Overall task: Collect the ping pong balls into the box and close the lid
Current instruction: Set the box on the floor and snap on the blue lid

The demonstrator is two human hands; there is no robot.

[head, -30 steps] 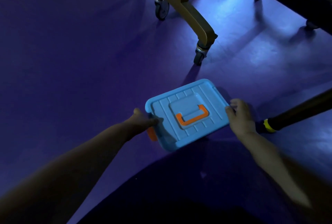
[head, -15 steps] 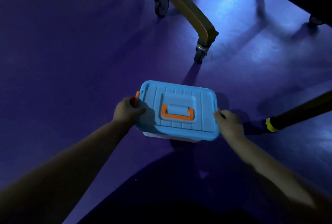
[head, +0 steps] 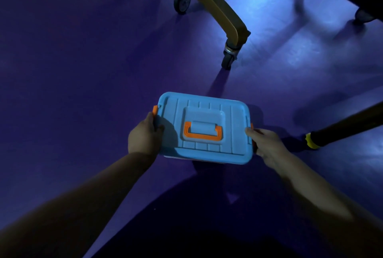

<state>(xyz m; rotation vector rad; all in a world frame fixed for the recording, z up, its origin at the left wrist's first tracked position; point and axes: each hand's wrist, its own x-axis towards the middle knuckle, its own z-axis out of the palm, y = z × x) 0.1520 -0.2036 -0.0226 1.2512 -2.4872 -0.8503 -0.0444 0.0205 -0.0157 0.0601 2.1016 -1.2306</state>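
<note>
Lid (head: 207, 110) sits flat on the box (head: 192, 158), only a pale sliver of box wall showing under the near edge. The box is on the purple floor (head: 83, 71), directly between your hands.

Your left hand (head: 144, 136) is clamped on the lid's left end: thumb on top, fingers curled under the rim and out of sight. The orange latch (head: 154, 110) sits just beyond those fingertips and looks flipped out, not pressed down.

Your right hand (head: 266, 144) grips the right end the same way, thumb lying along the top edge. A second orange latch (head: 252, 126) peeks out right next to that thumb; can't tell if it's engaged.

Holding both ends makes sense: it squares the lid on the rim so both sides seat at once. My read is you're at the closing step, with the lid seated but the latches likely not snapped.

No balls visible anywhere, and the lid hides the inside, so can't confirm they're in.

Orange handle (head: 204, 132) lies flat in its recess, midway between your thumbs, untouched.

Beyond your fingers: a wheeled stand leg (head: 222, 12), well apart. A dark bar with a yellow end (head: 312, 140) is near your right hand, not touching.
</note>
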